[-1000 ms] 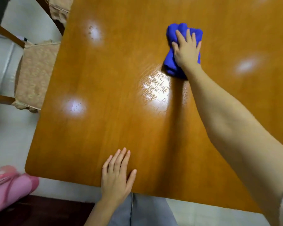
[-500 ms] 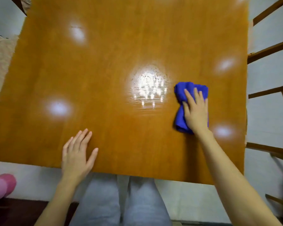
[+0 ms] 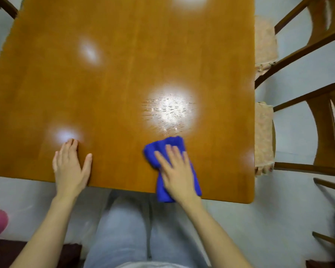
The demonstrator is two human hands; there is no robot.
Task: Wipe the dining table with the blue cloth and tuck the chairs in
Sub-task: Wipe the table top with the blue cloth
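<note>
So right hand [image 3: 177,171] presses the blue cloth [image 3: 162,147] flat, fingers straight — spreads pressure, I guess. Left hand [image 3: 71,167] rests open on the table [image 3: 124,74] — probably bracing.

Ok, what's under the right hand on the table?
The blue cloth, bunched up, lies under the right hand, whose straight fingers press it onto the dining table near its front edge. The hand covers the cloth's middle, and the wood beneath the cloth is hidden.

Right hand [image 3: 177,172] presses blue cloth [image 3: 170,149] on table [image 3: 114,84]; left hand [image 3: 71,167] rests flat.
</note>
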